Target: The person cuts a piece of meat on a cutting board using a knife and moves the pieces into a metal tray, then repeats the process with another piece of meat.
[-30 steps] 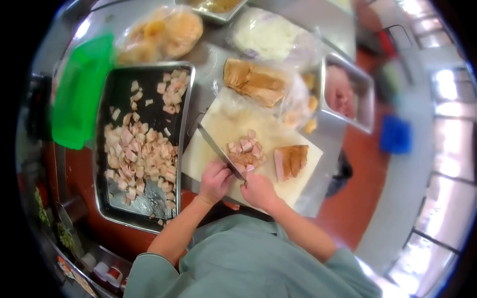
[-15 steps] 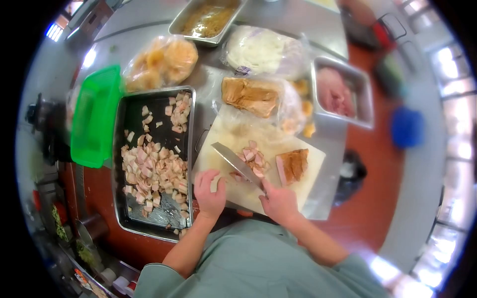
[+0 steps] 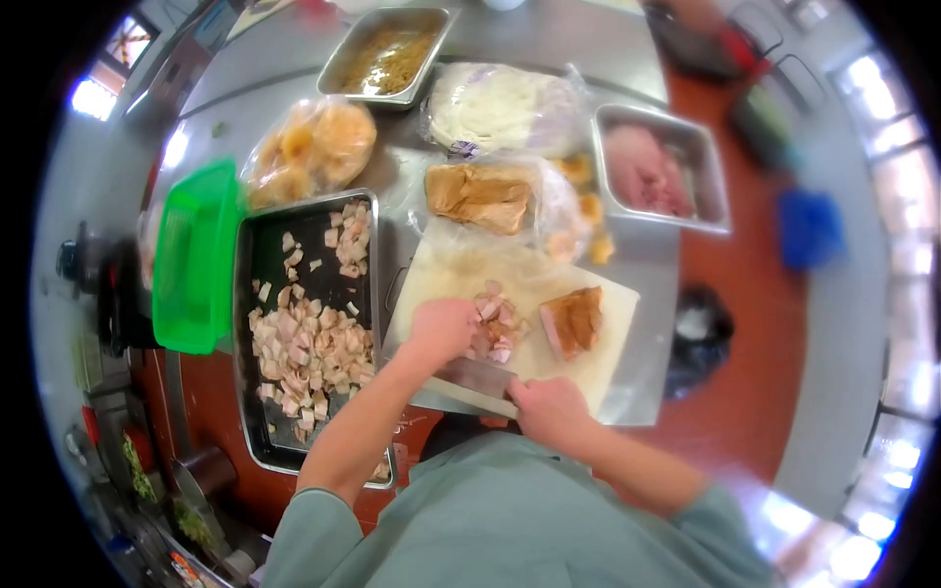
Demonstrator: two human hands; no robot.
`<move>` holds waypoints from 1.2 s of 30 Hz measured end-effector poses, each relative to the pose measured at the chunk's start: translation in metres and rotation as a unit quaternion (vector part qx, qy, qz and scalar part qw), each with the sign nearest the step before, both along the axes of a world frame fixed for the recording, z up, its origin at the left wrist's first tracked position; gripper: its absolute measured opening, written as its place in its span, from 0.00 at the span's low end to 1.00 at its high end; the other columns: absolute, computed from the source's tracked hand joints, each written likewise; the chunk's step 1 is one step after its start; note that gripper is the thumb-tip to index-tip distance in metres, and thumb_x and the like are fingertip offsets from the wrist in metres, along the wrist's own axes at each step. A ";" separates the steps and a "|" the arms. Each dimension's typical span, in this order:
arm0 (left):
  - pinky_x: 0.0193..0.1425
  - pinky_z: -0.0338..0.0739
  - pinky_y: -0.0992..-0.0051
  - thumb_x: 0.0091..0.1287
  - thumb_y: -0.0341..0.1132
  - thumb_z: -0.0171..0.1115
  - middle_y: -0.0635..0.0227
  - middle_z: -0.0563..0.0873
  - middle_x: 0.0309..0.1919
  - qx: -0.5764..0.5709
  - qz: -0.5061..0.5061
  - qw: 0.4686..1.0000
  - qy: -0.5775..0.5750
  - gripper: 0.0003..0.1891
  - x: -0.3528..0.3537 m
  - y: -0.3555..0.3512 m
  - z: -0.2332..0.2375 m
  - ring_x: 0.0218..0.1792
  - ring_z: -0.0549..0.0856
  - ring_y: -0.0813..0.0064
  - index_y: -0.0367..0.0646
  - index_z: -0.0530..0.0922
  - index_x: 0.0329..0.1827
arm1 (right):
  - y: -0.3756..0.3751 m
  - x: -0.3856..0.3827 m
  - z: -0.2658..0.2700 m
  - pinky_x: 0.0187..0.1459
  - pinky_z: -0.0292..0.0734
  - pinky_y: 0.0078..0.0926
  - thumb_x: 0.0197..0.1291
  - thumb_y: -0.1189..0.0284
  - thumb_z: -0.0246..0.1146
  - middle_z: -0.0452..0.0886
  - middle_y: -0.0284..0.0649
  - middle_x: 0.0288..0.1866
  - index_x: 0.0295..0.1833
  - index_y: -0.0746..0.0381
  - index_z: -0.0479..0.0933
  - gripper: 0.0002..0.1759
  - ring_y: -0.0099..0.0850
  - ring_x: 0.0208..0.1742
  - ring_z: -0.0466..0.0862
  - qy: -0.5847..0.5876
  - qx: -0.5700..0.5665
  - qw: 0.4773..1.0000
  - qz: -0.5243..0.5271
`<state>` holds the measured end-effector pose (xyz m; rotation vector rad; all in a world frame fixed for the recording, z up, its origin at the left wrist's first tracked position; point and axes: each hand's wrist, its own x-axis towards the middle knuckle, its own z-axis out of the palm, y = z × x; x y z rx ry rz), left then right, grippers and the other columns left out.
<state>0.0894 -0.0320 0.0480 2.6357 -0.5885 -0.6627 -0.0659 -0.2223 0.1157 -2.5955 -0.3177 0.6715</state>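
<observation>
My right hand is closed around the handle of a broad-bladed knife. Its blade lies low over the near part of the white cutting board, pointing left. My left hand reaches over the board just beyond the blade, fingertips at the left side of a small pile of diced meat. Those fingers point down and are blurred and partly hidden. Right of the pile sits a larger brown-skinned block of meat. At my left, more pale diced meat fills much of a dark metal tray.
A green basket stands beyond the tray's left side. Behind the board lie a wrapped brown block, a bag of round yellowish food and a white-filled bag. Metal pans hold raw pink meat and a yellowish-brown food.
My left hand has moved from the board's left edge to the diced pile. The knife has come nearer to me, its blade now turned more level across the board's near edge.
</observation>
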 end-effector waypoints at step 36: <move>0.80 0.73 0.51 0.55 0.34 0.77 0.48 0.80 0.72 -0.381 0.238 0.866 -0.220 0.33 -0.044 -0.018 -0.059 0.76 0.76 0.42 0.41 0.83 0.68 | 0.038 -0.002 -0.104 0.24 0.79 0.32 0.73 0.75 0.68 0.76 0.35 0.24 0.46 0.63 0.75 0.07 0.29 0.21 0.80 0.331 0.452 0.713 -0.421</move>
